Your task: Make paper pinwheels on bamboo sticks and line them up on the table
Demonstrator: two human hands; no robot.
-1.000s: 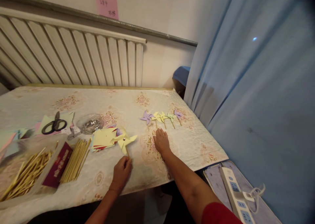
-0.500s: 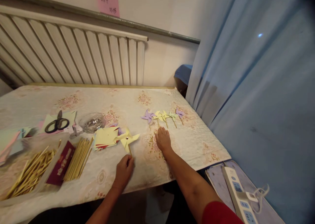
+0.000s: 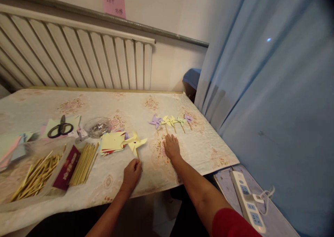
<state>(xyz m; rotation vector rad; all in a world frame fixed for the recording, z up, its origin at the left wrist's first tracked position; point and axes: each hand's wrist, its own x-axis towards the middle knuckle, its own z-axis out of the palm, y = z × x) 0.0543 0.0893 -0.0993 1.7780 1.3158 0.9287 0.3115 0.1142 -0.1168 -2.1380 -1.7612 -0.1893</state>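
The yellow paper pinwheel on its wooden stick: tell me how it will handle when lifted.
Yellow paper pinwheel is probably very light; the left hand pinches only its thin stick. Its folded paper blades look soft and likely crush easily. The head may turn on its centre pin.

two hands: the left hand [image 3: 132,173] at 6 o'clock, the right hand [image 3: 171,147] toward 5 o'clock. six pinwheels in all: one yellow pinwheel [image 3: 135,143] near the middle of the table [image 3: 125,105], and a row [image 3: 171,121] of five toward 3 o'clock, two purple, two yellow, one green as far as the blur lets me tell. one pair of scissors [image 3: 60,128] at 9 o'clock. one bowl [image 3: 97,127] beside them. one paper stack [image 3: 112,143]. two heaps of sticks [image 3: 83,163], too many to count. one power strip [image 3: 246,201] at 4 o'clock. one pink note [image 3: 113,1] at 12 o'clock.
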